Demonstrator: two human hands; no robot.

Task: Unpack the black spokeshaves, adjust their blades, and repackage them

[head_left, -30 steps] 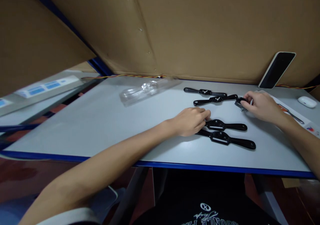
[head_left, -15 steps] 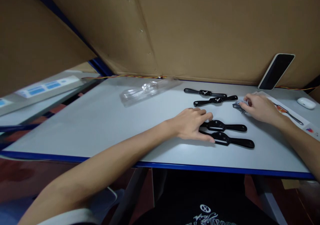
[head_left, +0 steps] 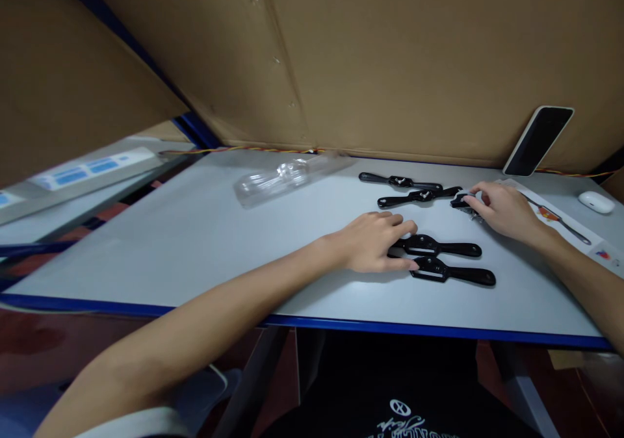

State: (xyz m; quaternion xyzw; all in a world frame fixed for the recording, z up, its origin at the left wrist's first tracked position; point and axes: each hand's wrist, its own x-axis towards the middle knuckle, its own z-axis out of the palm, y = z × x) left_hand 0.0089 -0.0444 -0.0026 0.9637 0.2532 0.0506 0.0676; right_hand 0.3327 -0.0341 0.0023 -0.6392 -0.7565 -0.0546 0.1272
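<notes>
My left hand (head_left: pixel 377 242) lies over the left ends of two black spokeshave-like tools, the nearer one (head_left: pixel 470 276) and the one just behind it (head_left: pixel 459 249). Its fingers are spread, with the thumb on the nearer tool. Farther back, two more black tools with silver screws lie on the table, one (head_left: pixel 397 201) in front of the other (head_left: pixel 380 178). My right hand (head_left: pixel 507 210) pinches a small dark part (head_left: pixel 459 201) beside the right end of the third tool. Small shiny pieces (head_left: pixel 474 215) show under its fingers.
Clear plastic packaging (head_left: pixel 280 178) lies at the back left of the table (head_left: pixel 195 249). A printed sheet (head_left: pixel 565 220) is partly under my right forearm. A phone (head_left: pixel 539 140) leans on the cardboard wall (head_left: pixel 400 61), with a white case (head_left: pixel 597 201) at the right.
My right hand has shifted slightly left, and the dark part in its fingers has moved and turned a little. The nearer tool has shifted slightly under my left hand.
</notes>
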